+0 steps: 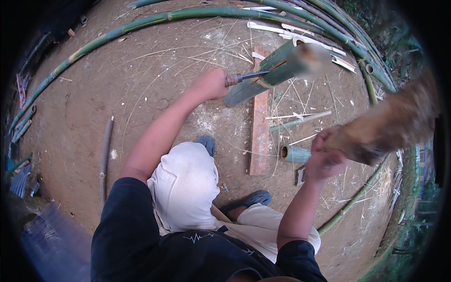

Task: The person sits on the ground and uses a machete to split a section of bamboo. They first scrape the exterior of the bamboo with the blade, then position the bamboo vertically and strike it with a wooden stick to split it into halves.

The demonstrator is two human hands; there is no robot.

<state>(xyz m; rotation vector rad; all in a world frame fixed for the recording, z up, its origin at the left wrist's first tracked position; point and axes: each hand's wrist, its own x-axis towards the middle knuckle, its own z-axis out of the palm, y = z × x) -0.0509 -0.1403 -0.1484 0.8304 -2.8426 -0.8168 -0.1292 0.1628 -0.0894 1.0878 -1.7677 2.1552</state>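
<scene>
One broad earth floor (75, 122) was spread beneath everything, edged at its far side by long green bamboo poles (169, 16). On it, a thick green bamboo section (284, 71) was laid ahead of the body, just beyond the left hand (211, 84) and toward the right, its long axis slanted from near left to far right. The left hand was placed much nearer to it; the right hand (326, 155) was held well apart, lower and to the right. In that right hand, a rough wooden block (387, 124), smeared by blur, was gripped at its narrow end and angled outward, clear of the section.

The section was laid across a reddish plank (258, 150), by which the ground was crossed lengthwise; how firmly it was supported there could not be told. Between the plank and the right hand, a slim green stick (303, 121) and a short bamboo tube (297, 153) were left on the floor. Smallest of all, a knife (233, 80) was clasped by its handle in the closed left hand, its blade pointed across the section and met by the bamboo; how deeply it was sunk could not be judged.
</scene>
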